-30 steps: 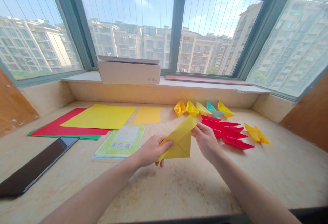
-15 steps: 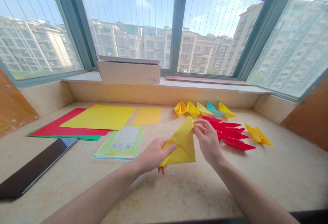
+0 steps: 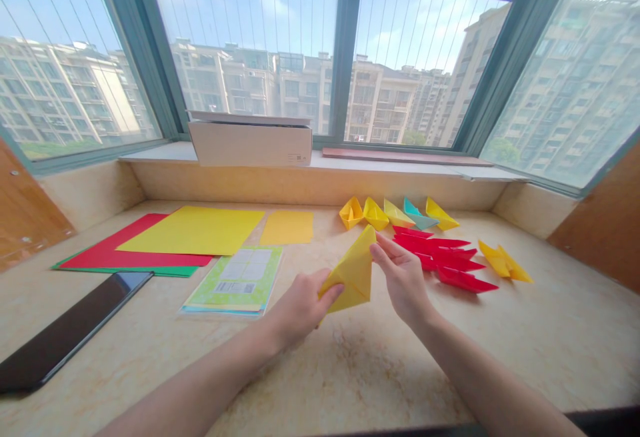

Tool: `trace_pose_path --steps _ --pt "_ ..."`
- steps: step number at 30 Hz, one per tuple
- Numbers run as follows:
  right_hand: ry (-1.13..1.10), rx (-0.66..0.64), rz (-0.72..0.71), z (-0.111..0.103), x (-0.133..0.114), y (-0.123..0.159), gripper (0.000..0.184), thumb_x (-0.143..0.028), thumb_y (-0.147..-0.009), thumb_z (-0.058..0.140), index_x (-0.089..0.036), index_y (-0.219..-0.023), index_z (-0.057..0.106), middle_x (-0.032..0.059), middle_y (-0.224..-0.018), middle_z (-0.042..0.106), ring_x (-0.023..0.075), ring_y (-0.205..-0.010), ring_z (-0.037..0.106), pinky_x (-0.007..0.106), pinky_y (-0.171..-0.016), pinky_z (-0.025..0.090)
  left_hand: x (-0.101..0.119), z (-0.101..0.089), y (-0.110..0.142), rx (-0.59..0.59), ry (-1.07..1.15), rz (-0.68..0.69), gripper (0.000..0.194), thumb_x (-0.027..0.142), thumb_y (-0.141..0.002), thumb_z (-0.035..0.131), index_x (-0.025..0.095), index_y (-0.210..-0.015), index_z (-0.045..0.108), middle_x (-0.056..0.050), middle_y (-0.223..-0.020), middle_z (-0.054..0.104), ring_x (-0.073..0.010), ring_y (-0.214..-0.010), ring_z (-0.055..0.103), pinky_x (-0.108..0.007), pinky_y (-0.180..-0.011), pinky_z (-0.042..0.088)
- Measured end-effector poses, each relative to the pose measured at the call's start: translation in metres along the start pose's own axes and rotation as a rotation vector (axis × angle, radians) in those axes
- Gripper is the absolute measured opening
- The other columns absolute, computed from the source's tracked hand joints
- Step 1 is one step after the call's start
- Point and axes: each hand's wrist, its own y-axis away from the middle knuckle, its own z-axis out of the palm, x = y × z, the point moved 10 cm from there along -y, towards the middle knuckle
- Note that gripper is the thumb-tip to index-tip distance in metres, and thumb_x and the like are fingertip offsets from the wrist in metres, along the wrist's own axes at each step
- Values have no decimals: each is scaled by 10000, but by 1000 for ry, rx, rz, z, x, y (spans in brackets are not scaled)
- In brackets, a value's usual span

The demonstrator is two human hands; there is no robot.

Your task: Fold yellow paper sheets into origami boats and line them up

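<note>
A folded sheet of yellow paper, roughly triangular, is held above the counter between both hands. My left hand grips its lower left side, thumb on the near face and the other fingers mostly hidden behind. At the paper's upper right edge, my right hand is closed in a pinch near the top corner. Just beyond the right hand lie several red folded paper boats. Behind the held paper stands a row of folded boats, among them a yellow boat and a blue one.
On the left are a large yellow sheet, a red sheet, a smaller orange-yellow sheet and a plastic paper packet. A dark phone or tablet lies nearer. A yellow folded piece sits right; a white box rests on the sill.
The yellow paper has turned and looks narrower, its face angled away and its lower right corner higher. My right hand has shifted slightly left with it.
</note>
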Motion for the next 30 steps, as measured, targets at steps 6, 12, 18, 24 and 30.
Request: trace_pose_path --steps 6,12,18,24,30 --pt "-41 -17 -20 2 -6 1 346 -425 -830 717 -239 -1122 721 70 -1144 735 283 -1095 654 458 -966 506 11 -3 2 74 -160 127 244 372 -946 487 176 -899 625 -31 -745 662 -175 -663 601 -249 -586 389" --pt "-50 35 -100 -3 -14 4 311 -395 -794 759 -246 -1061 704 72 -1052 743 252 -1007 676 420 -897 531 7 -12 0 136 -196 141 242 381 -963 464 191 -917 607 -34 -769 675 -186 -670 603 -261 -603 380" --pt "-26 111 -143 -6 -21 7 277 -381 -731 806 -236 -940 696 62 -981 753 241 -926 690 419 -846 547 4 -15 -2 132 -212 127 268 388 -977 432 181 -948 600 -49 -800 682 -188 -677 609 -264 -607 382" --pt "-86 133 -169 -8 -23 8 272 -355 -702 837 -259 -873 649 12 -857 719 190 -831 665 331 -770 530 6 -15 -3 121 -222 141 285 402 -976 432 177 -922 599 -46 -782 672 -179 -653 593 -261 -593 381" --pt "-94 -14 -144 1 -19 8 181 -383 -790 765 -261 -907 700 37 -941 722 215 -897 654 351 -811 514 7 -22 -4 134 -238 159 313 426 -981 420 175 -942 603 -46 -801 672 -183 -691 601 -261 -614 403"
